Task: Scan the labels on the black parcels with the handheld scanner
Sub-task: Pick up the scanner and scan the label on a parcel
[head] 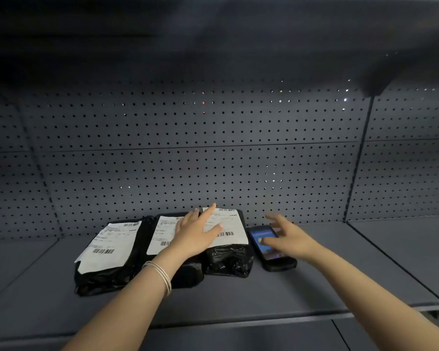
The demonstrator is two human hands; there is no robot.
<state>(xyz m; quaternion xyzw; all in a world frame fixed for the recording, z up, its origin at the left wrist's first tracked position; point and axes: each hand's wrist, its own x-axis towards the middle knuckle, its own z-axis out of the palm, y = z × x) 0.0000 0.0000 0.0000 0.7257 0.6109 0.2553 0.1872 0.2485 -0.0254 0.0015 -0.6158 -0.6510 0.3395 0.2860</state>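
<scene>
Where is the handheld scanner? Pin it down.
The handheld scanner lies screen-up on the shelf, immediately right of the rightmost black parcel, under the right hand.

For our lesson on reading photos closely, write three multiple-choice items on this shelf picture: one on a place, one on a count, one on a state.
1. Where does the scanner lie?
A. Right of the parcels
B. On top of a parcel
C. Left of the parcels

2. How many black parcels show white labels?
A. One
B. Three
C. Five

3. What is the scanner's screen doing?
A. Dark
B. Cracked
C. Lit

Answers: 1 A, it sits on the shelf beside the rightmost parcel, under the right hand. 2 B, three labelled parcels lie side by side. 3 C, the screen glows blue.
</scene>
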